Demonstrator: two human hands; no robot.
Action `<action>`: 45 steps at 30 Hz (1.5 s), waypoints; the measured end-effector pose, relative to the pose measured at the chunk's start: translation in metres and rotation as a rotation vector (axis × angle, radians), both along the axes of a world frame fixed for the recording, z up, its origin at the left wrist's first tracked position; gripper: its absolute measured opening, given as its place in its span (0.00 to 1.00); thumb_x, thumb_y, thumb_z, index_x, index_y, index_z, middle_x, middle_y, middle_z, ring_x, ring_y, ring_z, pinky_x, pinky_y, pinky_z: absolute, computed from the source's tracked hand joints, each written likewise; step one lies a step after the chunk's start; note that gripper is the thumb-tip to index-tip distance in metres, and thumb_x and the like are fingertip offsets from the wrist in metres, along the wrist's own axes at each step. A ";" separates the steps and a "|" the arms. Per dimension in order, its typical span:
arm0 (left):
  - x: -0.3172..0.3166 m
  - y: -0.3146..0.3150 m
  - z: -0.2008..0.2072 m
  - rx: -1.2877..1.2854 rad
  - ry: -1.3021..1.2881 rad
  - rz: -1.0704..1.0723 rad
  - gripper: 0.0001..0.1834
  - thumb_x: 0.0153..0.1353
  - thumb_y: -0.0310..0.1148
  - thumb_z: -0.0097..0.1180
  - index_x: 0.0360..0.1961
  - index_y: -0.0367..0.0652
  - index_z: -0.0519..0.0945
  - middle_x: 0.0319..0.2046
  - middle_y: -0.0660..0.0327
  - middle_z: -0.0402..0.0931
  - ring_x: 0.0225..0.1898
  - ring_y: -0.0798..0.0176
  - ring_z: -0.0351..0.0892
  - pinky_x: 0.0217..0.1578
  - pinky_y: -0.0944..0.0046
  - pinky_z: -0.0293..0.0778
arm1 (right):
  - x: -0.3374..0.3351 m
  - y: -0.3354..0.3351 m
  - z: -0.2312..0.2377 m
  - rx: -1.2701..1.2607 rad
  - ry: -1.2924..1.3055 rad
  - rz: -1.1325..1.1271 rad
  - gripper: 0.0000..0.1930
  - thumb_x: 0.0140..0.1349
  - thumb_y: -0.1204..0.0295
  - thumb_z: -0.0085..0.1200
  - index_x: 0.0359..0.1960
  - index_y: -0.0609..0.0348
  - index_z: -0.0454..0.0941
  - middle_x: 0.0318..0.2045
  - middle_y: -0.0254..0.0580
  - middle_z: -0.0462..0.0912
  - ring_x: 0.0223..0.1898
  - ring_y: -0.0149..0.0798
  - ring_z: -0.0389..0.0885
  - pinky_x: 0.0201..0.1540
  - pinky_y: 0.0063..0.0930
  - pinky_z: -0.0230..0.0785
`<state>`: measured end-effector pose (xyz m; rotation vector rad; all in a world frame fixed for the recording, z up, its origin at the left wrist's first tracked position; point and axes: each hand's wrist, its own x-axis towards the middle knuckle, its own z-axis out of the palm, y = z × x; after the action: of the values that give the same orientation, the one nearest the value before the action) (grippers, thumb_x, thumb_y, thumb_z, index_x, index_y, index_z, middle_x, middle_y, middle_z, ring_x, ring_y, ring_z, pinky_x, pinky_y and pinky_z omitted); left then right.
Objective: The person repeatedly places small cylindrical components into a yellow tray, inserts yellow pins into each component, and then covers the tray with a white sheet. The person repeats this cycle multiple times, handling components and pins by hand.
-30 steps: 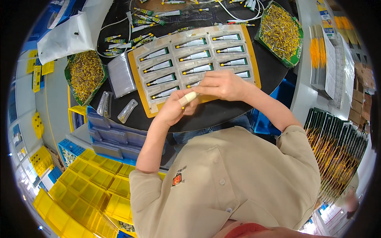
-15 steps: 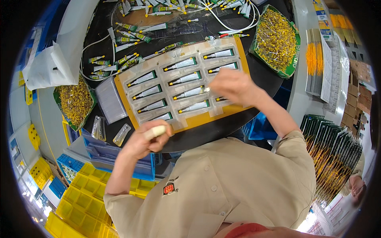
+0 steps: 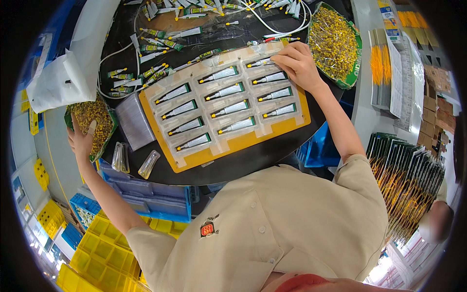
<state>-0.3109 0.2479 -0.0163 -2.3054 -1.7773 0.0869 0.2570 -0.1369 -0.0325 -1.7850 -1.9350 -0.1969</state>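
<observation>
A yellow board [image 3: 233,146] carries a clear moulded tray [image 3: 214,138] with several small white-and-green tubes [image 3: 228,91] in its pockets, each tipped with a yellow cap. At the tray's far right corner, my right hand [image 3: 297,63] has its fingers closed at the green end of a tube [image 3: 260,63], partly covering it. My left hand [image 3: 81,140] reaches into a green carton of yellow-headed pin-like pieces [image 3: 92,117] at the left. Its fingers are apart, with a pale cover on one; the tips among the pieces are partly hidden.
A second green carton of yellow-headed pieces [image 3: 333,46] stands at the far right. Loose tubes [image 3: 155,73] and a white cable [image 3: 277,33] lie beyond the board. Stacked clear plastic sheets [image 3: 135,121] and clear blister shells [image 3: 149,164] lie left of it. Yellow bins [image 3: 104,243] stand below left.
My left hand has gone from the board's near edge to the left carton. My right hand has moved up and away from me to the far right tube, uncovering the right column.
</observation>
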 end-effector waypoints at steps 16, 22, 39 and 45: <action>0.167 -0.297 0.057 -0.550 -0.947 -0.534 0.11 0.55 0.22 0.65 0.41 0.41 0.86 0.33 0.54 0.83 0.33 0.49 0.83 0.35 0.60 0.78 | -0.181 0.010 0.036 -0.124 0.597 0.365 0.07 0.58 0.76 0.63 0.38 0.59 0.83 0.33 0.40 0.78 0.36 0.45 0.77 0.39 0.36 0.69; 0.169 -0.288 0.053 -0.182 -1.031 -0.436 0.13 0.54 0.23 0.66 0.43 0.41 0.86 0.33 0.55 0.83 0.33 0.50 0.82 0.36 0.60 0.78 | -0.180 0.043 0.038 -0.083 0.482 0.385 0.04 0.60 0.72 0.61 0.33 0.59 0.82 0.29 0.41 0.77 0.34 0.46 0.77 0.37 0.39 0.70; 0.143 -0.241 0.030 -0.235 -1.075 -0.378 0.07 0.56 0.29 0.68 0.36 0.41 0.86 0.31 0.56 0.83 0.32 0.51 0.82 0.35 0.56 0.78 | -0.162 0.112 0.005 0.137 0.444 0.349 0.07 0.58 0.75 0.62 0.37 0.59 0.83 0.32 0.42 0.79 0.36 0.48 0.77 0.41 0.38 0.73; 0.170 -0.257 -0.016 -0.199 -0.887 -0.723 0.10 0.50 0.26 0.70 0.36 0.44 0.87 0.33 0.62 0.80 0.39 0.55 0.78 0.39 0.57 0.74 | -0.163 0.129 -0.014 0.072 0.164 0.354 0.05 0.56 0.73 0.63 0.34 0.55 0.83 0.30 0.37 0.78 0.36 0.43 0.78 0.41 0.37 0.71</action>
<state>-0.1406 -0.0091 -0.0326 -3.2687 -1.0433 -1.0551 0.0936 -0.0082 -0.0463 -1.3402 -2.0553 0.0023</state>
